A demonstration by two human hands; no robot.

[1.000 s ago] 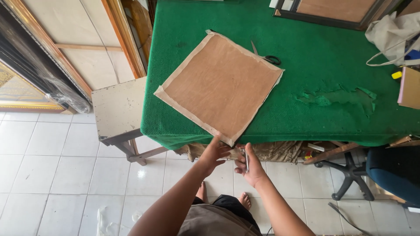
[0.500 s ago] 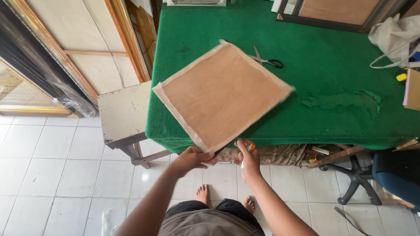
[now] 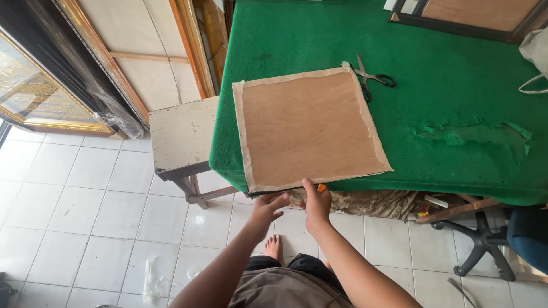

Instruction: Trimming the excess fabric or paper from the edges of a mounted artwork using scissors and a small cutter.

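Green felt covers the table [image 3: 456, 68], and on its near left part lies a square brown board [image 3: 308, 128] with a pale taped border, flat, its near edge reaching the table's front edge and slightly overhanging it. Both hands meet that near edge from below. The left hand [image 3: 267, 210] is spread, fingers loosely open, fingertips touching or just under the board's edge; whether it actually grips the board cannot be told. The right hand [image 3: 315, 204] is narrowed, thumb up against the board's edge and fingers curled around a small orange object [image 3: 322, 187], of which only a tip shows, so its kind cannot be told.

Black-handled scissors [image 3: 374, 80] lie on the felt just beside the board's far right corner, blades pointing toward it. To the right, well apart from the board, the felt is torn and rucked in a ragged patch [image 3: 474, 134]. At the far right corner of the table lies a dark frame [image 3: 456, 25] with a brown panel in it, and a pale bag [image 3: 536, 54] sits at the right edge.

Left of the table stands a low worn white stool [image 3: 182, 137], touching or just beside the felt's hanging side. Behind it lean wooden frames [image 3: 188, 51] and a gilt-edged picture [image 3: 34, 91] wrapped in plastic. Under the table's front hangs crumpled brown cloth [image 3: 365, 202]; a black chair base [image 3: 479, 239] stands on the white floor tiles [image 3: 85, 199] at right. Bare feet [image 3: 274, 246] show below the hands.
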